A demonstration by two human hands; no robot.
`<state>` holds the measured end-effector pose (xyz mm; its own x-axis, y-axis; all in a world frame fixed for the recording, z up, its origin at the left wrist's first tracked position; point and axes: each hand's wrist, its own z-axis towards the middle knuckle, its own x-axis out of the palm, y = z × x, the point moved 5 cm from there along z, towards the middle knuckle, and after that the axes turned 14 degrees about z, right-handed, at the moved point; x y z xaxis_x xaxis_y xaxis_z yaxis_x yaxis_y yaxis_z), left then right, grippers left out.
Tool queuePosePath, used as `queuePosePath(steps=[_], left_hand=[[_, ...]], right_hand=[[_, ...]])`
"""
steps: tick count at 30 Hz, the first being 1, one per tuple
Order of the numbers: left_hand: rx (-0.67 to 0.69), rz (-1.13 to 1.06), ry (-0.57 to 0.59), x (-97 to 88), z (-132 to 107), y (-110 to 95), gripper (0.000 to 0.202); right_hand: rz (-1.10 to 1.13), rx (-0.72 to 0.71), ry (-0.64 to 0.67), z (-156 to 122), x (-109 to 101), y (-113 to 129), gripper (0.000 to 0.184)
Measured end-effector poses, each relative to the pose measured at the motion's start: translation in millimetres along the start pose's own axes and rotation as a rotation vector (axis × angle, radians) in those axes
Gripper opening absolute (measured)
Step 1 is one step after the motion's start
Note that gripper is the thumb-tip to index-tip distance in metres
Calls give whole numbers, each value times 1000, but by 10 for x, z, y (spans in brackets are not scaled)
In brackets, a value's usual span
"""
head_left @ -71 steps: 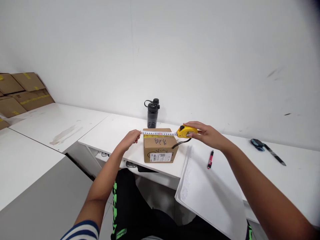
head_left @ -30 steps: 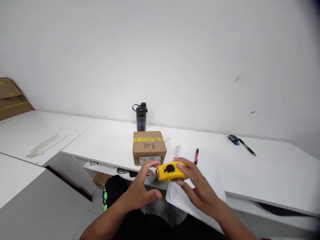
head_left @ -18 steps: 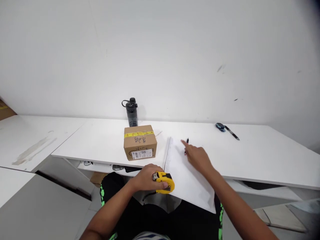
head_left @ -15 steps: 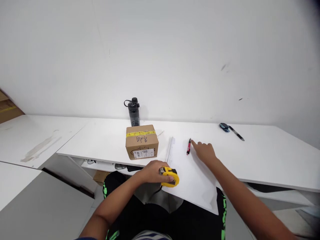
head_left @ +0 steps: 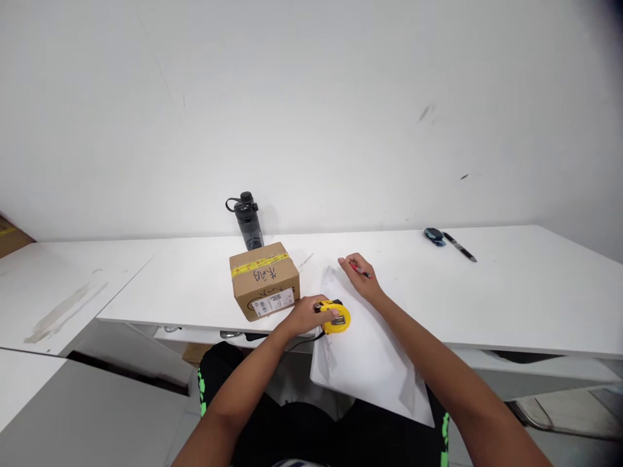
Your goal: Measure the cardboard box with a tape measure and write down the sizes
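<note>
My left hand (head_left: 305, 316) is closed around a yellow tape measure (head_left: 337, 319), with its dark wrist strap trailing to the left. The tape measure is over the left part of a large white sheet of paper (head_left: 365, 370), which hangs past the table's front edge toward my lap. Near the top of the paper, my right hand (head_left: 363, 275) has its fingers curled round a red pen (head_left: 361, 270). Left of the paper sits a taped cardboard box (head_left: 265, 282) with a label and handwriting on it.
Behind the box, a dark water bottle (head_left: 249, 224) stands near the wall. A small dark round object (head_left: 434, 236) and a black pen-like item (head_left: 460, 247) lie at the back right of the white table (head_left: 511, 292). An open shelf runs beneath the tabletop.
My right hand has picked up the red pen from the paper and moved left. My left hand has raised the tape measure farther over the paper. The view has shifted slightly.
</note>
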<state>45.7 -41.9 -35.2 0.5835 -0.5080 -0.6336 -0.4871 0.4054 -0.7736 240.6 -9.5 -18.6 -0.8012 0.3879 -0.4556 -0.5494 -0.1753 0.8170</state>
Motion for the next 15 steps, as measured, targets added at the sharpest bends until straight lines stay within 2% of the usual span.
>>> queuePosePath(steps=[5,15], left_hand=[[-32,-31,59,-14,-4,-28,47],[-60,-34,85,18,18,-3,47]], right_hand=[[292,93,-33,-88,173,-111,61],[370,203,24,-123,194,-160,46]])
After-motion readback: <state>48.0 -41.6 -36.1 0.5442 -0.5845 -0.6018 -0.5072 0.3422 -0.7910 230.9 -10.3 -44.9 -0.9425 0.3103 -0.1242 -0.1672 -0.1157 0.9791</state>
